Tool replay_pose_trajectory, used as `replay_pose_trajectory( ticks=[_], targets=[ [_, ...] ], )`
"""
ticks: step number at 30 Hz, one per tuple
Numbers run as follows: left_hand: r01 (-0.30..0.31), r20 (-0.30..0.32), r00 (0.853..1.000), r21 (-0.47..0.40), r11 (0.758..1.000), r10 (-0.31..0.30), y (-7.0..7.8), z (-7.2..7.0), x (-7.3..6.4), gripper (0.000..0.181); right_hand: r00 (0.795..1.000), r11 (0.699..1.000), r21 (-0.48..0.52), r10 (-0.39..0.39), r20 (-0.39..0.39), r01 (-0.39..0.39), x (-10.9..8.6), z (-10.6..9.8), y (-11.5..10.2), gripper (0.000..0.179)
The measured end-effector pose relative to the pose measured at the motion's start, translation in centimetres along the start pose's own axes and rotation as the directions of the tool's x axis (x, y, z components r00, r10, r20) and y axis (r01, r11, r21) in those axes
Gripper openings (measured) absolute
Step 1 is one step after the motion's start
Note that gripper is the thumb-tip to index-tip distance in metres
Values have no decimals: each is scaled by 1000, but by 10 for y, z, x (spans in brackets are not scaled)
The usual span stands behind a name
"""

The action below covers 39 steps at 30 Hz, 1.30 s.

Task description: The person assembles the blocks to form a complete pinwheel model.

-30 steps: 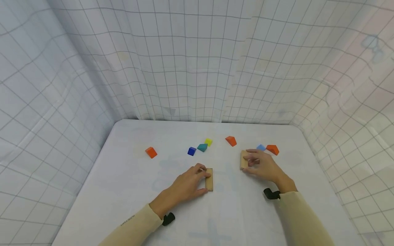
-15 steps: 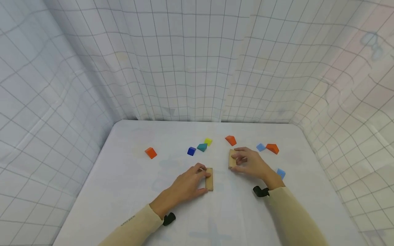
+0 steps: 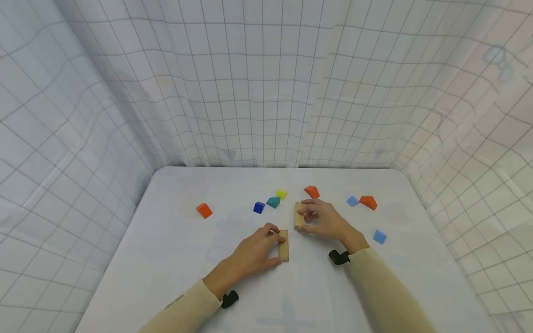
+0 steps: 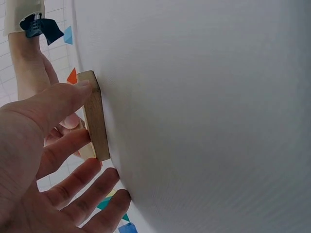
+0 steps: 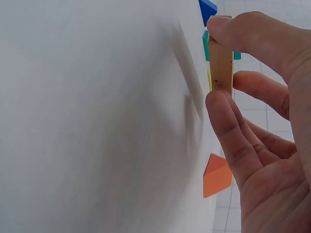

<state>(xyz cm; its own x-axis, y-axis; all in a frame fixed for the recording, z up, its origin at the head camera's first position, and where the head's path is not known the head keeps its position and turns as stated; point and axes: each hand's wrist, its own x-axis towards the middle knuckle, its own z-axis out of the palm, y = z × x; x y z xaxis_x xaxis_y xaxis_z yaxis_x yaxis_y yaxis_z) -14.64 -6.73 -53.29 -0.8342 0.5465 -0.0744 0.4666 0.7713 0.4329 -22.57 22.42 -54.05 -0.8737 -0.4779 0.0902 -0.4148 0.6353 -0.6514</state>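
**Left wooden bar (image 3: 284, 247) in left hand (image 3: 255, 253), right wooden bar (image 3: 299, 217) in right hand (image 3: 324, 219)**

Left hand: pinching its bar end to end, thumb on the end facing the person and middle finger at the other, index on the side. Bar appears to be down on the white desk (image 3: 154, 273), about midway between the left and right edges, its length running toward the far edge.

Right hand: pinching the second bar the same way – thumb at one end, fingertip at the other, index against the side. Right wrist view shows this bar clear of the surface, its shadow separate. It is nearer the far edge than the left bar and slightly to the right; the two are apart.

Loose blocks, all in the far part of the desk: orange block (image 3: 204, 211) toward the far left corner; dark blue block (image 3: 258, 207), teal block (image 3: 273, 202) and yellow block (image 3: 281, 194) grouped near mid far edge – teal/yellow contact cannot be told. Orange-red block (image 3: 312, 192) just beyond the right hand. Toward the far right corner: light blue block (image 3: 352, 201) beside red-orange block (image 3: 368, 202). Second light blue block (image 3: 380, 237) lies nearer the right edge.

Gridded white curtain (image 3: 250, 92) behind the far edge.
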Motion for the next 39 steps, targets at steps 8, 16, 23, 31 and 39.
replay_pose_trajectory(
  ticks=[8,16,23,31,39],
  targets=[
    [-4,-9,1000,-10,1000,4,-2,2,-2,53,999,1000,11,-3,36,3,9,11,-9,48],
    [-26,-22,999,-1,1000,26,-2,3,-3,53,998,1000,-13,-11,61,12,17,18,-17,51],
    [-40,-44,998,1,999,40,-3,3,-2,52,997,998,-33,-42,62,44,24,21,-22,49],
    [-52,-70,996,14,999,53,-5,-2,-3,53,995,998,-45,-46,85,50,31,23,-23,45],
    [-39,-44,998,-10,999,38,-4,1,-3,53,990,998,-44,-31,139,37,30,24,-23,38]
  ],
)
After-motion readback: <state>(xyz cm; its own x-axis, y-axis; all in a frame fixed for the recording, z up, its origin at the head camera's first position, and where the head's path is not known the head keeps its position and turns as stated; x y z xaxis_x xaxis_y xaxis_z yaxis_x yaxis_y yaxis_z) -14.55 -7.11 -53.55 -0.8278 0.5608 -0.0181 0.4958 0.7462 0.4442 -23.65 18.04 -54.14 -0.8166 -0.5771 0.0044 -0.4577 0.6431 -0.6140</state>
